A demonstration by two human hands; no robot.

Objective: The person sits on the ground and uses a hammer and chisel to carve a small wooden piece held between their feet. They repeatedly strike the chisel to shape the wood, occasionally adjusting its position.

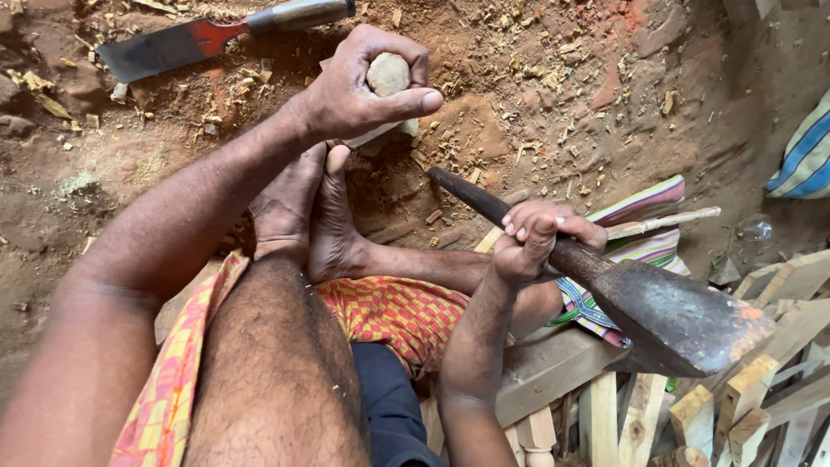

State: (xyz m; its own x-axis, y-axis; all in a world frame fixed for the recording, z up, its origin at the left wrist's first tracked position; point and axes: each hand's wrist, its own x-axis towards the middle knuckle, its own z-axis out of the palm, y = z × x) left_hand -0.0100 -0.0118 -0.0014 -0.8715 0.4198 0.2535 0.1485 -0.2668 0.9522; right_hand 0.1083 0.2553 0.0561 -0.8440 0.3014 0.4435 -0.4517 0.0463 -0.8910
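Wood piece [388, 75] mostly hidden inside left hand [363, 86] grip; right hand [540, 238] grips adze [640, 303].

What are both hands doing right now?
Left hand: closed around a short wooden piece.
Right hand: closed on the handle of a broad-bladed chopping tool.

Left hand [363, 86]: arm extended forward, fingers curled in a closed grip. Right hand [540, 238]: forearm raised, fist clenched.
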